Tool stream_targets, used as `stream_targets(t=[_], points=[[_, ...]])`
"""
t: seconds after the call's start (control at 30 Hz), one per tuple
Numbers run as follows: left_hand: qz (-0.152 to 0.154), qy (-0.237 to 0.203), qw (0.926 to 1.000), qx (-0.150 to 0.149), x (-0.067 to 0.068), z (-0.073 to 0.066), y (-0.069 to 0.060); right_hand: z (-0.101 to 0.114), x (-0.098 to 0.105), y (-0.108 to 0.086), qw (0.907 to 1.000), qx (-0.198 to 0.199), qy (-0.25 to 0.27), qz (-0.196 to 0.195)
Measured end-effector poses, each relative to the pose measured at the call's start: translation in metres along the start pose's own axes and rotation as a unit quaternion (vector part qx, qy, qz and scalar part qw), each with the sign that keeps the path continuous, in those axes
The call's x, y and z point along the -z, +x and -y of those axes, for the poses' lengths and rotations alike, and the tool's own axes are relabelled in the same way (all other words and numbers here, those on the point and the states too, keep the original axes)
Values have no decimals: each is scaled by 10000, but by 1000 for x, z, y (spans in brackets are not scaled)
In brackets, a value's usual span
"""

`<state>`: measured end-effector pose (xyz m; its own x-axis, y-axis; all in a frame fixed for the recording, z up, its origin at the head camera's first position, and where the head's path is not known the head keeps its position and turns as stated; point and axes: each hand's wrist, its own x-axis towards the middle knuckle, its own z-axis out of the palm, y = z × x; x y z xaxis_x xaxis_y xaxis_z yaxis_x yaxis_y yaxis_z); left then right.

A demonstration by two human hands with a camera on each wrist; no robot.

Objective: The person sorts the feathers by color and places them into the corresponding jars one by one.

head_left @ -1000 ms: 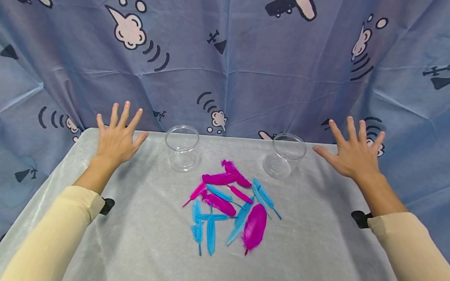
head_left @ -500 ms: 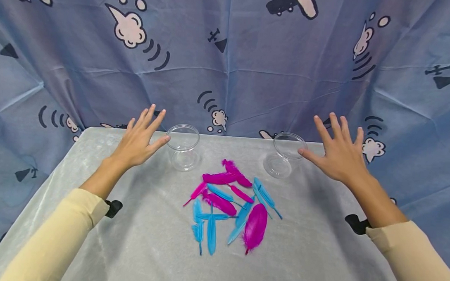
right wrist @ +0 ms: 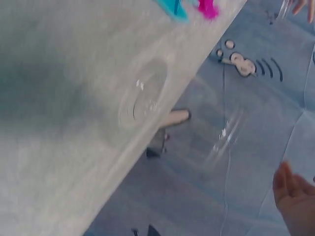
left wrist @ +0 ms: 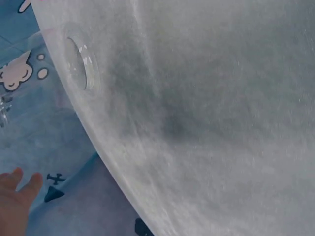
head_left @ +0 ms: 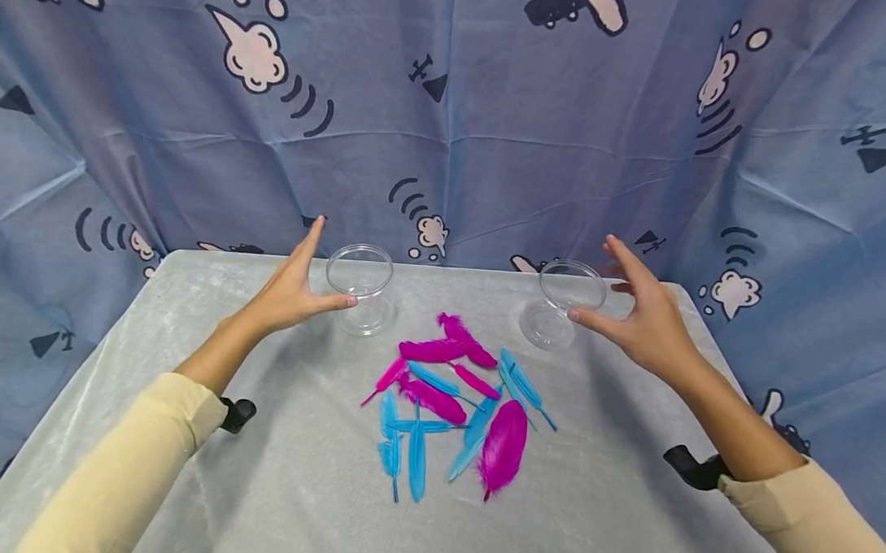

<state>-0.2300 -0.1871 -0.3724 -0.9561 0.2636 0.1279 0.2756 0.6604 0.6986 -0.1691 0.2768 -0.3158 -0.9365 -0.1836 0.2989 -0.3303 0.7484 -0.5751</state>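
Observation:
Two clear plastic cups stand near the far edge of the table in the head view. My left hand [head_left: 288, 294] is beside the left cup [head_left: 368, 315], its fingers straight and its thumb in front of the cup's side. To the right, my right hand [head_left: 650, 324] is beside the right cup [head_left: 547, 325], thumb and fingers spread apart around its near side. Whether either hand touches its cup I cannot tell. Both cups' round bases also show in the wrist views, as the left cup's base [left wrist: 81, 64] and the right cup's base [right wrist: 145, 93].
Several magenta feathers [head_left: 503, 445] and several blue feathers [head_left: 417, 463] lie in a loose pile mid-table, nearer than the cups. A pale grey cloth covers the table [head_left: 296, 483]. Behind it hangs a blue patterned curtain [head_left: 519, 190].
Both hands have moved inward, the left to the right and the right to the left, from wide of the cups to beside them. Spread fingers have drawn together. Cups and feathers stay put.

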Motion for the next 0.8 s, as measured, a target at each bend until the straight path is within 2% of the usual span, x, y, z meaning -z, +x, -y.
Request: stream_targets(t=[0.1,0.23,0.4,0.63,0.8], points=[[25,-261,9996,111,-4,1,1,0,-10,-7,9978,358,551,-38],[36,-587,9981,161,-9,3,4,-6,-24,-15,9908,544,1205,304],[-36,-889,9959,190,-14,6,4,-20,-42,-22,9832,76,1632,810],[-208,-1181,9926,176,-23,6,4,-42,-66,-32,9831,-553,1329,1133],[-232,-1294,9912,126,-27,6,4,-51,-77,-38,9683,-959,1674,1585]])
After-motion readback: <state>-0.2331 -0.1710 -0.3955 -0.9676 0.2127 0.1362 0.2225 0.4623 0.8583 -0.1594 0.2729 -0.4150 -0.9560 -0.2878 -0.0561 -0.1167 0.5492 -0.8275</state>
